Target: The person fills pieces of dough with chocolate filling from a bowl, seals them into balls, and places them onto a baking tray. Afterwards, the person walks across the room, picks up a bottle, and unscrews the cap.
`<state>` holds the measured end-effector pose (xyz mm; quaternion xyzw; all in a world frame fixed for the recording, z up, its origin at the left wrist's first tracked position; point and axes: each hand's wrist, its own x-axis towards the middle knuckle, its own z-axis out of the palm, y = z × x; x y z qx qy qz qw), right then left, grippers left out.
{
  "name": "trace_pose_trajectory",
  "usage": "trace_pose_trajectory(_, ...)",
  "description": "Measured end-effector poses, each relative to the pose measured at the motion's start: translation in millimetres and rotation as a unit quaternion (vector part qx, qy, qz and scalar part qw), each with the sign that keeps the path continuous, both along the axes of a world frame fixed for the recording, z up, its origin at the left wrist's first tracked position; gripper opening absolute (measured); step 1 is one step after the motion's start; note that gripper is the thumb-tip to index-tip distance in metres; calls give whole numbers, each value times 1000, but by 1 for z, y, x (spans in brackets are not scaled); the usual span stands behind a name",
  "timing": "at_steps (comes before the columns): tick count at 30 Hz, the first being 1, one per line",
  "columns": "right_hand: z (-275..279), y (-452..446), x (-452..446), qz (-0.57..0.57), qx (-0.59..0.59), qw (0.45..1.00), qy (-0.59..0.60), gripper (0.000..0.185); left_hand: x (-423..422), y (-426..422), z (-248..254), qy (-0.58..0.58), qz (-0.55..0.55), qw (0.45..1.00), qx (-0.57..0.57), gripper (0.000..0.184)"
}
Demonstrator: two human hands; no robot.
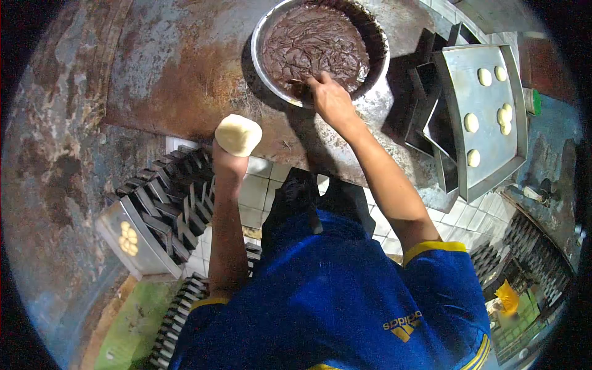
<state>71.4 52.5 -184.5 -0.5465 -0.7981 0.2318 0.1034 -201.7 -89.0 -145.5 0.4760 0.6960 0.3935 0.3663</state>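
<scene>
A flat, pale disc of dough (238, 135) lies across my left hand (229, 164), which holds it up from beneath near the table's front edge. The dough hides most of those fingers. My right hand (333, 103) is at the near rim of a round metal bowl (270, 85), its fingers bent together and reaching inside. A thick, dark brown chocolate-like filling (314, 40) fills much of the bowl. Something small and dark seems to be at the right fingertips, but I cannot make out what.
The worn metal table (179, 68) spreads under the bowl. At the right, a metal tray (490, 139) with several dough pieces rests on stacked trays (425, 114). Low at the left, another tray (151, 246) holds dough balls beside a stack of dark trays (179, 197).
</scene>
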Motion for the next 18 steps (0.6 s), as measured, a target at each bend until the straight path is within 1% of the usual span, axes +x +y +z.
trace_pose_trajectory(1, -5, 3, -4, 8, -23, 998, -49, 29, 2, 1, 9, 31, -7, 999, 7, 59)
trace_pose_trajectory(2, -9, 3, -7, 10, -24, 998, -50, 29, 4, 1, 16, 30, -5, 1000, 7, 59)
trace_pose_trajectory(3, -13, 4, -9, 13, -45, 998, -45, 29, 7, 1, 22, 59, 12, 998, -19, 58)
trace_pose_trajectory(4, -16, 5, -10, 16, -67, 997, -40, 29, 8, 1, 25, 89, 29, 995, -45, 57)
trace_pose_trajectory(5, -20, 5, -11, 18, -68, 997, -41, 29, 7, 1, 22, 87, 30, 995, -46, 57)
trace_pose_trajectory(7, -32, 4, -12, -6, -43, 998, 40, 25, 6, 3, 20, -58, 101, 989, -94, 56)
trace_pose_trajectory(9, -45, 12, -7, 15, -66, 997, 22, 25, 5, 7, 29, -48, 80, 991, -93, 55)
trace_pose_trajectory(11, -49, 26, 5, 35, -86, 996, 5, 26, 2, 9, 26, -38, 59, 993, -90, 53)
trace_pose_trajectory(12, -46, 35, 15, 57, -159, 982, 84, 26, -3, 7, 12, 17, 60, 996, -66, 51)
trace_pose_trajectory(13, -39, 41, 20, 78, -230, 956, 163, 26, -3, 9, 9, 72, 62, 995, -43, 48)
trace_pose_trajectory(14, -32, 43, 21, 78, -229, 957, 162, 26, -4, 10, 7, 72, 62, 995, -42, 48)
trace_pose_trajectory(16, -10, 39, 21, 43, -302, 913, 271, 31, 3, 21, 21, -38, 33, 999, 16, 46)
trace_pose_trajectory(17, -2, 38, 17, 9, -313, 914, 258, 30, 6, 24, 26, -38, 33, 999, 15, 46)
trace_pose_trajectory(18, 1, 34, 14, 8, -312, 914, 259, 30, 8, 27, 32, -45, 19, 999, 12, 44)
